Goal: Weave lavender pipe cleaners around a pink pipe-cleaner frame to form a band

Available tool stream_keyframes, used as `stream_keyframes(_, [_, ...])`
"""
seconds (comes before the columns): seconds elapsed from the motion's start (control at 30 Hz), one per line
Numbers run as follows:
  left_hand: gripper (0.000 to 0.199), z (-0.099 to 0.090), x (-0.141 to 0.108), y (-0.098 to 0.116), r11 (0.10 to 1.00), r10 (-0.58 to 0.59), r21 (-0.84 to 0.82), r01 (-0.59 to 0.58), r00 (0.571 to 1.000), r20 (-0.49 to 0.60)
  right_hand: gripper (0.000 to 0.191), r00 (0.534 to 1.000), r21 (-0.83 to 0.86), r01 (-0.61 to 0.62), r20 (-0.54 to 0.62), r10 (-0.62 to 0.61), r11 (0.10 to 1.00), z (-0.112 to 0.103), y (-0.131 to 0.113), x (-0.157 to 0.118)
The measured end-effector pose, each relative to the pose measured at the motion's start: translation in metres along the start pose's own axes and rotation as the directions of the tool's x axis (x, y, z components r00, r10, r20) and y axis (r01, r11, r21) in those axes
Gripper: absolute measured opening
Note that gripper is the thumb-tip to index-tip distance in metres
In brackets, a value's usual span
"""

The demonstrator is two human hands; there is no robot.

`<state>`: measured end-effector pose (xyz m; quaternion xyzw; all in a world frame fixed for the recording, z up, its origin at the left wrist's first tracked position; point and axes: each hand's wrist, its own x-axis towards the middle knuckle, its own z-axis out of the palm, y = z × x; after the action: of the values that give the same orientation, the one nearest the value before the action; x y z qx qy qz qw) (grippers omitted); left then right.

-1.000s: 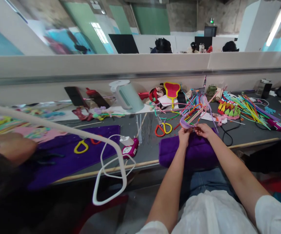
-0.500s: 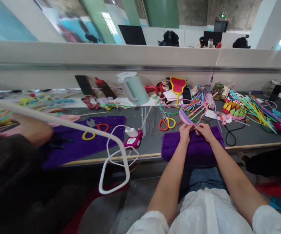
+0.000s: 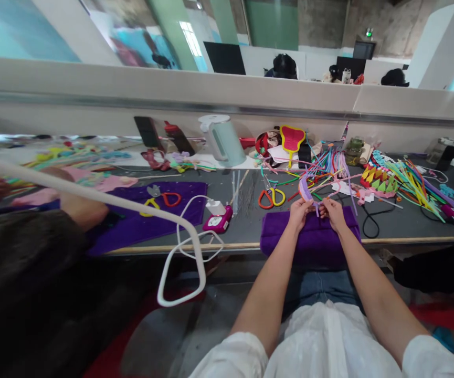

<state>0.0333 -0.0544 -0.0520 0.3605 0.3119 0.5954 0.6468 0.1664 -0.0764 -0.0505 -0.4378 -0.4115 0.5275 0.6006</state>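
My left hand (image 3: 301, 211) is closed on a lilac pipe-cleaner piece (image 3: 304, 190), a curved band that rises above the fingers. Close on its right, my right hand (image 3: 331, 211) has its fingers pinched at a thin strand by the same piece; exactly what lies between those fingertips is too small to tell. Both hands are over a folded purple cloth (image 3: 274, 231) at the table's front edge. Beyond them spreads a heap of colourful pipe cleaners (image 3: 331, 160).
Scissors (image 3: 272, 197) lie left of my hands, near a pink power adapter (image 3: 218, 220) with a white cable. A kettle (image 3: 227, 142) stands behind. At the left, a white tubular frame (image 3: 104, 197) crosses before another person's arm (image 3: 81, 210). A pipe-cleaner crown (image 3: 380, 181) sits right.
My right hand has moved slightly away from my left, and the gap between them is wider. The view has shifted a little. At the left, the other person's arm has moved right.
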Motion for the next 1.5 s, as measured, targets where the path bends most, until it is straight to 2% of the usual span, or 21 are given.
stream_keyframes(0.3, [0.053, 0.008, -0.009, -0.001, 0.988, 0.052, 0.14, -0.07, 0.99, 0.13, 0.035, 0.991, 0.003, 0.074, -0.116, -0.073, 0.997, -0.001, 0.004, 0.001])
stream_keyframes(0.43, [0.058, 0.008, -0.009, -0.001, 0.987, 0.043, 0.148, -0.055, 0.995, 0.085, 0.036, 0.991, 0.003, 0.06, -0.12, -0.059, 0.998, 0.0, 0.003, -0.001])
stream_keyframes(0.53, [0.051, 0.007, -0.008, -0.003, 0.984, 0.05, 0.166, -0.061, 0.996, 0.072, 0.036, 0.991, -0.009, 0.06, -0.119, -0.06, 0.998, 0.0, 0.002, -0.002])
stream_keyframes(0.67, [0.041, 0.005, -0.007, -0.006, 0.987, 0.082, 0.128, -0.096, 0.991, 0.106, 0.036, 0.989, 0.009, 0.083, -0.123, -0.081, 0.997, 0.0, 0.002, -0.003])
stream_keyframes(0.93, [0.039, 0.002, -0.007, -0.006, 0.992, 0.084, 0.091, -0.091, 0.994, 0.071, 0.036, 0.99, -0.016, 0.104, -0.096, -0.105, 0.994, 0.003, 0.001, -0.005])
stream_keyframes(1.0, [0.04, 0.003, -0.008, -0.003, 0.993, 0.087, 0.078, -0.091, 0.994, 0.064, 0.037, 0.993, -0.058, 0.094, -0.063, -0.098, 0.994, 0.002, -0.002, -0.011])
stream_keyframes(1.07, [0.04, 0.004, -0.009, 0.0, 0.995, 0.081, 0.059, -0.085, 0.995, 0.06, 0.037, 0.994, -0.173, 0.097, -0.038, -0.105, 0.98, 0.0, -0.008, -0.02])
stream_keyframes(1.1, [0.04, 0.005, -0.01, 0.002, 0.996, 0.078, 0.048, -0.081, 0.995, 0.062, 0.036, 0.992, -0.272, 0.113, -0.031, -0.126, 0.956, -0.003, -0.013, -0.025])
stream_keyframes(1.17, [0.041, 0.006, -0.011, 0.004, 0.997, 0.069, 0.024, -0.071, 0.994, 0.089, 0.031, 0.957, -0.461, 0.211, -0.082, -0.278, 0.862, -0.008, -0.033, -0.035])
stream_keyframes(1.2, [0.042, 0.007, -0.012, 0.006, 0.998, 0.066, 0.014, -0.068, 0.993, 0.103, 0.03, 0.914, -0.549, 0.284, -0.092, -0.394, 0.786, -0.011, -0.047, -0.039])
stream_keyframes(1.27, [0.045, 0.008, -0.014, 0.009, 0.997, 0.076, 0.0, -0.076, 0.989, 0.13, 0.028, 0.801, -0.689, 0.395, -0.066, -0.596, 0.608, -0.014, -0.083, -0.042])
stream_keyframes(1.3, [0.046, 0.008, -0.016, 0.01, 0.997, 0.082, -0.009, -0.082, 0.987, 0.14, 0.028, 0.757, -0.733, 0.424, -0.035, -0.652, 0.532, -0.015, -0.103, -0.04])
stream_keyframes(1.33, [0.046, 0.008, -0.017, 0.012, 0.997, 0.08, -0.016, -0.078, 0.985, 0.154, 0.028, 0.736, -0.767, 0.44, 0.011, -0.677, 0.467, -0.015, -0.123, -0.036])
stream_keyframes(1.37, [0.046, 0.008, -0.019, 0.014, 0.997, 0.071, -0.022, -0.068, 0.983, 0.17, 0.028, 0.725, -0.8, 0.442, 0.052, -0.686, 0.406, -0.015, -0.142, -0.031])
stream_keyframes(1.4, [0.045, 0.007, -0.02, 0.016, 0.998, 0.06, -0.027, -0.056, 0.98, 0.187, 0.026, 0.735, -0.829, 0.434, 0.1, -0.67, 0.352, -0.014, -0.158, -0.024])
stream_keyframes(1.47, [0.041, 0.006, -0.022, 0.019, 0.999, 0.036, -0.03, -0.03, 0.972, 0.23, 0.025, 0.793, -0.861, 0.396, 0.146, -0.591, 0.319, -0.014, -0.181, -0.009])
stream_keyframes(1.5, [0.039, 0.005, -0.023, 0.02, 0.999, 0.029, -0.031, -0.022, 0.967, 0.252, 0.026, 0.836, -0.858, 0.376, 0.152, -0.527, 0.35, -0.014, -0.187, -0.002])
